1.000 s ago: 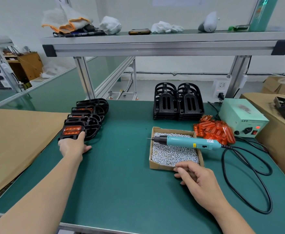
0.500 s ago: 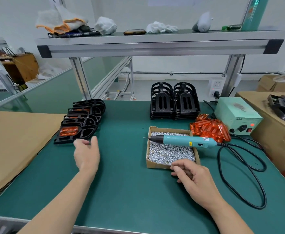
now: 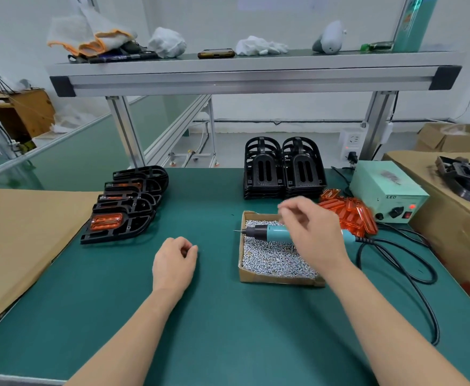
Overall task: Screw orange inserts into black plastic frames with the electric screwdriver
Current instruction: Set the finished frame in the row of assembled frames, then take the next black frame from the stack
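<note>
Electric screwdriver [image 3: 277, 234]: I logged it lying across the screw box [image 3: 281, 280]. Orange inserts [image 3: 352, 214] heaped at the box's 2 o'clock, black frames [image 3: 283, 169] stacked at 12. Right hand [image 3: 315, 231] hovered over the screwdriver, blurred, grip untellable; left hand [image 3: 174, 261], at the box's 9, loosely curled, empty.

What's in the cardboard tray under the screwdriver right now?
Small silver screws fill the cardboard tray. The electric screwdriver lies across its far half. The right hand covers the tray's far right corner and the screwdriver's middle.

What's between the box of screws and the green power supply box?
A pile of orange inserts lies there, seen in the head view.
</note>
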Tool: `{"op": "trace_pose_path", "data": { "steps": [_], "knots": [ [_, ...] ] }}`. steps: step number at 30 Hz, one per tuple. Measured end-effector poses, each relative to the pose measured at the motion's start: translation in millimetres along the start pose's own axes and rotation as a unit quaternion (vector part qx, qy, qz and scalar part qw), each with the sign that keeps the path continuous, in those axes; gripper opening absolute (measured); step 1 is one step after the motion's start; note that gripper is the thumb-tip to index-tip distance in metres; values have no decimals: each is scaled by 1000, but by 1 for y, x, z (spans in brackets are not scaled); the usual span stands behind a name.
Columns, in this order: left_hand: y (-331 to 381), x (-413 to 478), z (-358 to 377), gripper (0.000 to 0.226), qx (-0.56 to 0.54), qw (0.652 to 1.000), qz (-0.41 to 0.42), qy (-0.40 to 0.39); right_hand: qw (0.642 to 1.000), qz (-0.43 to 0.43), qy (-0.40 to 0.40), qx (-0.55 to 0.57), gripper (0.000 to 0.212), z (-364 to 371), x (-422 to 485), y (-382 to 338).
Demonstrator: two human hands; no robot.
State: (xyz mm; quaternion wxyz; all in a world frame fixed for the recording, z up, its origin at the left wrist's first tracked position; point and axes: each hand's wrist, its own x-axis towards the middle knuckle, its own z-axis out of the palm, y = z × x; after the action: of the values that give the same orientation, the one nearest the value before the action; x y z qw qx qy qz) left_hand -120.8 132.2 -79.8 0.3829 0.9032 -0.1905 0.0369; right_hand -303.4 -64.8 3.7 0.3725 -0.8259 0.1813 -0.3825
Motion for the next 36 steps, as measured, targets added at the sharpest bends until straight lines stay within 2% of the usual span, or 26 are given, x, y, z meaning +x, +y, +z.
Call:
{"op": "trace_pose_path", "data": {
  "steps": [5,10,15,18,26,31,36],
  "knots": [
    [0,0,0,19,-1,1000,-11,6,977,41,-69,-198,22,21,75,23],
    [0,0,0,20,8,1000,-12,8,950,80,-117,-277,35,40,113,44],
    [1,0,1,20,7,1000,-9,11,948,120,-111,-275,39,55,143,51],
    [1,0,2,21,8,1000,-10,11,948,144,-112,-262,23,66,156,53],
    [0,1,3,22,6,1000,-13,11,935,185,-60,-298,18,85,170,54],
    [0,2,3,22,9,1000,-11,13,943,217,-29,-250,7,89,170,52],
    [-1,3,2,21,13,1000,-15,16,955,213,-6,-206,25,85,163,48]
  ]
}}
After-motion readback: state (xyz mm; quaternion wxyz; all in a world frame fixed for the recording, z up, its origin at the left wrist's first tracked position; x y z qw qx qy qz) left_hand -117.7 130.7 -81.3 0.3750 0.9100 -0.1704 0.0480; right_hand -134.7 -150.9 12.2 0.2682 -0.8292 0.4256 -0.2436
